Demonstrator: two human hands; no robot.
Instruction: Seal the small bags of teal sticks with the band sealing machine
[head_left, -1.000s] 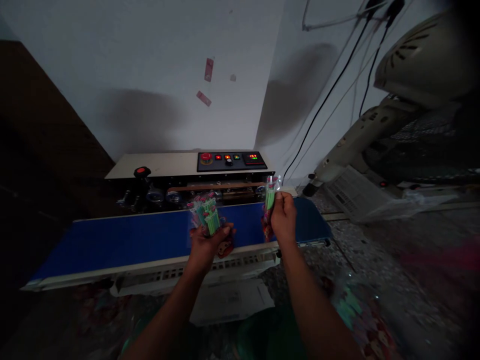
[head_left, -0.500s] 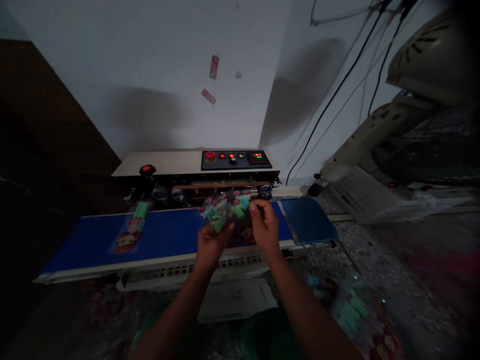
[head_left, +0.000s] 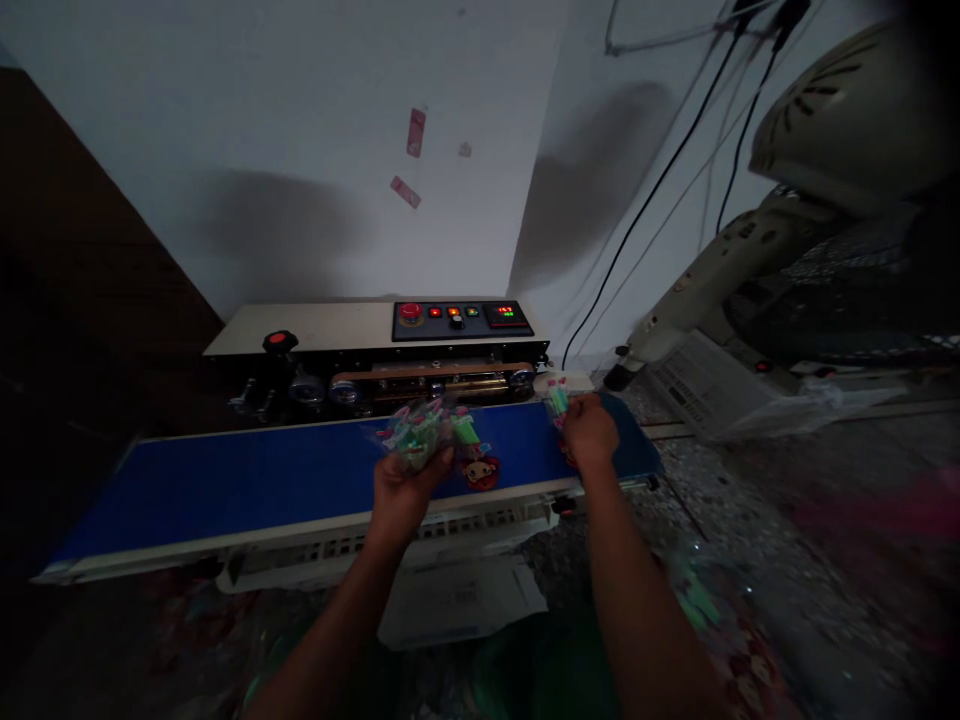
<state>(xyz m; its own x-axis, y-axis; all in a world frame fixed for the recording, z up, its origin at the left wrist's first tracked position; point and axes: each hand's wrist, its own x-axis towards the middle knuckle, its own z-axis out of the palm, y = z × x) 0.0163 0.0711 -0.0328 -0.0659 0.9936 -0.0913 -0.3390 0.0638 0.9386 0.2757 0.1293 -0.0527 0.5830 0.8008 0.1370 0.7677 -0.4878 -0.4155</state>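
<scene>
My left hand is closed round a bunch of clear plastic packets with green and pink pieces inside, held over the middle of the blue conveyor belt. At the belt's right end my right hand grips a single packet of the same kind; part of it is hidden under the fingers. Between the two hands another packet lies on the belt, showing a doll-like face with red hair and a green piece above it.
Behind the belt stands a sealing machine with a lit control panel and a red knob. A fan-like appliance and a white box are at right. More packets lie low at right.
My right hand has moved right, away from my left hand, with one packet. The packet at the belt's left end is gone from view. One packet now shows on the belt between my hands.
</scene>
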